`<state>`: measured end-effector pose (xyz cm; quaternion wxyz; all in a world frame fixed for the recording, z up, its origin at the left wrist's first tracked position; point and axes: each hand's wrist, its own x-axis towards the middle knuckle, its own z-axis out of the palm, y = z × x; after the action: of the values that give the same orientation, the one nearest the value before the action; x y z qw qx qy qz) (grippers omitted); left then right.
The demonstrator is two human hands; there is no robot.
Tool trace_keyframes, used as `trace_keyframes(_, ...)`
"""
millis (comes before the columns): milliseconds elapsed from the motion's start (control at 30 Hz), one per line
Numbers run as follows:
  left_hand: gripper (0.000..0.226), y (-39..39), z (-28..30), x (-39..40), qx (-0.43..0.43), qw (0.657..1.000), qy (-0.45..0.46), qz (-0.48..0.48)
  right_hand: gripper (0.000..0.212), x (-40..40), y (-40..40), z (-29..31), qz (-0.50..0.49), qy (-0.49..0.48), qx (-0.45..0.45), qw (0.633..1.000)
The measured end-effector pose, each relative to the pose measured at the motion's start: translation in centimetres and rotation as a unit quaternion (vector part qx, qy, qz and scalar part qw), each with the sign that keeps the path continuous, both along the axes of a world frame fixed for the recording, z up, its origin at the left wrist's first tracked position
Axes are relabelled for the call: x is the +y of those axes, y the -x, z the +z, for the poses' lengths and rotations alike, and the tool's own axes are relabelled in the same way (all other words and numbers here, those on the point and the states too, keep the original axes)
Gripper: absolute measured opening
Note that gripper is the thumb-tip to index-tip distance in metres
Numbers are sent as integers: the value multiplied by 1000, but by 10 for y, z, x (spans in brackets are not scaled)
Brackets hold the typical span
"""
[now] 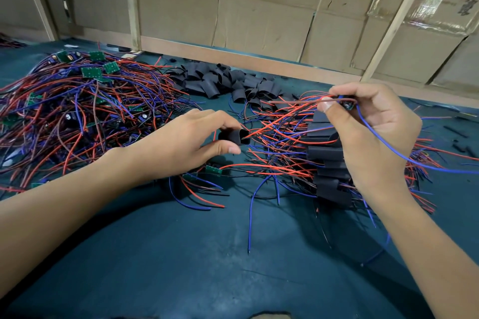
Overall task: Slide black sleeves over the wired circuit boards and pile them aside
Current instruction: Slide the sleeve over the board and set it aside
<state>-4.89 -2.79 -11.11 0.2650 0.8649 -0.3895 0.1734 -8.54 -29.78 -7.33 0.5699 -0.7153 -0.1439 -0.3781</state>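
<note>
The table cover (181, 254) is a deep teal, and over it on the left spreads a tangle of wires (77, 111) in red, blue-violet and black, dotted with small green circuit boards (91, 72). The loose sleeves (223, 80) heaped behind are matt black, as is the sleeve (234, 136) in the left hand (181, 145). The wall of cardboard (259, 8) is plain brown with pale wooden battens (131, 2), and bears what seems to be dark printed lettering at the upper right.

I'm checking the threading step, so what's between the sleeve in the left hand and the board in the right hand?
In the head view, the board's red wires span the gap, tips at the black sleeve's mouth.
</note>
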Motion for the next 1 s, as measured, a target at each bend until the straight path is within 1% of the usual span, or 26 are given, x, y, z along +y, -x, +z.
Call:
trace_keyframes(67,45,0,0,-1,-1,1000,2,-6,19,-2,3,-10,-24,13,-32,999)
trace_keyframes(200,37,1,0,-1,-7,999,13,-28,19,-1,-3,-8,-25,14,-47,998)
trace_keyframes(300,30,3,0,-3,-19,999,27,-33,27,-1,-3,-14,-25,44,-71,996)
trace_keyframes(400,33,4,-1,-3,-43,998,44,-19,29,-4,-6,-10,-7,58,-92,994)
trace_keyframes(467,38,4,-1,-2,-53,997,47,3,27,-4,-4,-9,5,62,-79,995)
trace_keyframes(533,42,5,0,-2,-45,997,50,22,24,-2,-1,-11,23,61,-68,996)
trace_keyframes(600,40,7,1,-3,-38,997,54,25,22,5,2,-13,53,35,-41,997)
trace_keyframes(733,43,8,-1,-5,-49,996,60,36,20,21,8,-18,111,-18,58,992)
trace_keyframes(800,47,6,0,-5,-82,995,45,42,15,25,8,-18,142,-39,119,982)
trace_keyframes(900,48,4,3,-7,-150,988,6,47,19,30,10,-20,184,-40,204,961)
trace_keyframes(1000,45,4,4,-8,-190,981,8,45,14,34,12,-23,191,-18,232,954)
